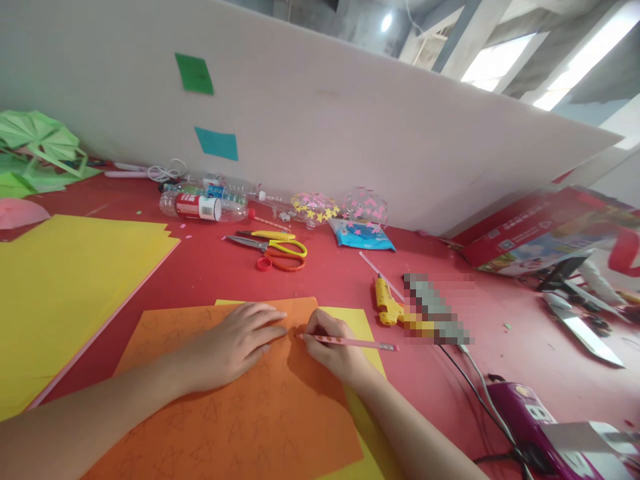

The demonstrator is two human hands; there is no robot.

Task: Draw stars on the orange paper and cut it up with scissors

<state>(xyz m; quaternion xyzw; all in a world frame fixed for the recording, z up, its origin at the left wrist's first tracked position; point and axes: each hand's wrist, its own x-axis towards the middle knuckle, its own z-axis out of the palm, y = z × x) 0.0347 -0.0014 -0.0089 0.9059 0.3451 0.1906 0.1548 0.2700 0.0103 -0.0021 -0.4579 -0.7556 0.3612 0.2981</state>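
The right hand [336,350] has its fingers closed around a pink pencil [357,343], whose tip points left toward the nearby left hand [227,353], lying with fingers loosely extended and released on an orange sheet [280,413]. Penciled stars [175,417] cover the sheet nearer than the left fingers; beyond both hands, scissors [265,245] lie on the red bench [330,277], and a yellow glue gun [387,307] rests right of the gripping fingers.
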